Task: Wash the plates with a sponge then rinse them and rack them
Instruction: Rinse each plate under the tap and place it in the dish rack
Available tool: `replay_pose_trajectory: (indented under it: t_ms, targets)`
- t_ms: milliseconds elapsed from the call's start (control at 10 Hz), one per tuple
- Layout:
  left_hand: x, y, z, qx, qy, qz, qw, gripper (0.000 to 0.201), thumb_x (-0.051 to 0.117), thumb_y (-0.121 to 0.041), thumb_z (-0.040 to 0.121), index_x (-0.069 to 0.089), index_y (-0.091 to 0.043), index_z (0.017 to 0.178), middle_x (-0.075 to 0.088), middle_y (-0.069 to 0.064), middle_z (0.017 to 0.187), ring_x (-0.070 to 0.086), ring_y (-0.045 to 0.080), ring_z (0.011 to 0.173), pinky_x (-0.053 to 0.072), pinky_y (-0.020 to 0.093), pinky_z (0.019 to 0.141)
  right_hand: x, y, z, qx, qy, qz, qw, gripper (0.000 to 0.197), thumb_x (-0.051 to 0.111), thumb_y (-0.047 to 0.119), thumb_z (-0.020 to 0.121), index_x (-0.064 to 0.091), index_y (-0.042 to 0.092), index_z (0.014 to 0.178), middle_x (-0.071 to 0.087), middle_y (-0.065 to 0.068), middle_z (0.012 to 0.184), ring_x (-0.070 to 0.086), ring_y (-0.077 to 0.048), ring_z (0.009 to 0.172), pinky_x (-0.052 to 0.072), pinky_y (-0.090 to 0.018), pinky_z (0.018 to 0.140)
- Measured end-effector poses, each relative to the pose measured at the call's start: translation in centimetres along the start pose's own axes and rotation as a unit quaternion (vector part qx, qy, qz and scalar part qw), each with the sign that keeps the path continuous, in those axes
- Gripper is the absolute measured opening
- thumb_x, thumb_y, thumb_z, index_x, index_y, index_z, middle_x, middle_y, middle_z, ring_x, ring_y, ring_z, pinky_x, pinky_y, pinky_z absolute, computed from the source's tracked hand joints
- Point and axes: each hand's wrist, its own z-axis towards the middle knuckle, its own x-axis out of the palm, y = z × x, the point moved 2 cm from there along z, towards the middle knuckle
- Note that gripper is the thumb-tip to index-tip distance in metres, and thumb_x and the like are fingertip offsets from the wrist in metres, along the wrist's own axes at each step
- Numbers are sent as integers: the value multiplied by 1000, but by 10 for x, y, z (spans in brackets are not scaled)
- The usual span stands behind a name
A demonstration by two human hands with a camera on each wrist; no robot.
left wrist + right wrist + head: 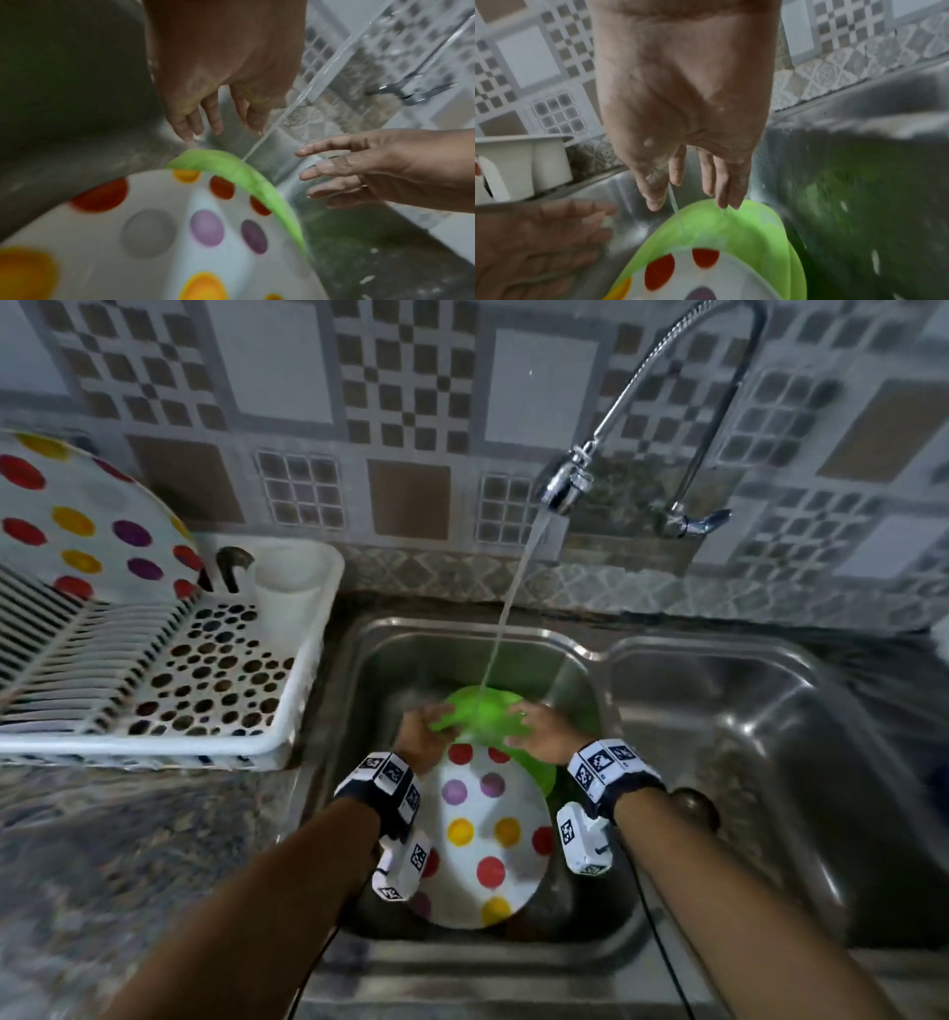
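A white plate with coloured dots [482,834] lies in the left sink basin [369,660] on top of a green plate [482,716]. Both hands hover over the green plate's far part with fingers spread and hold nothing. My left hand [423,729] [205,113] is left of the water stream [506,613]. My right hand [539,726] [693,182] is right of it, fingertips just above the green plate's rim [731,223]. The dotted plate [154,233] [706,280] fills the lower part of both wrist views. No sponge is in view.
The tap [565,485] runs into the left basin. A white drying rack [169,660] on the left counter holds one dotted plate [77,526] upright and a white cup holder [287,593]. A second steel basin [744,737] lies to the right.
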Motion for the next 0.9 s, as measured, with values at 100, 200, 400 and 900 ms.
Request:
replay_pose_trajectory:
  t_ms: [100, 200, 400, 900]
  targets:
    - [3, 47, -5, -37, 43, 123, 991, 38, 59, -17, 90, 38, -45, 77, 40, -26, 85, 44, 4, 88, 33, 6, 68, 27, -19, 9, 26, 37, -2, 999, 52, 65, 19, 83, 46, 14, 132, 51, -9, 136, 50, -23, 121, 41, -24, 88]
    - [5, 78, -12, -100, 63, 121, 986, 37, 63, -6, 85, 48, -40, 86, 52, -6, 98, 48, 8, 92, 36, 16, 77, 51, -39, 17, 54, 87, 2, 995, 53, 68, 19, 82, 48, 12, 131, 52, -7, 136, 52, -22, 119, 42, -23, 89]
    - [2, 95, -14, -77, 64, 84, 991, 39, 69, 7, 66, 63, -30, 78, 62, 12, 94, 62, 28, 87, 51, 20, 61, 63, -52, 18, 66, 77, -31, 994, 15, 60, -2, 82, 70, 6, 89, 65, -12, 116, 59, -27, 111, 47, -29, 94]
    - [-45, -86, 55, 121, -28, 123, 985, 33, 65, -5, 80, 67, -20, 109, 58, -5, 95, 53, 12, 86, 43, 22, 81, -96, -19, 28, 23, -192, 101, 976, 26, 51, 1, 75, 56, 25, 65, 68, -5, 98, 63, -23, 93, 52, -32, 84]
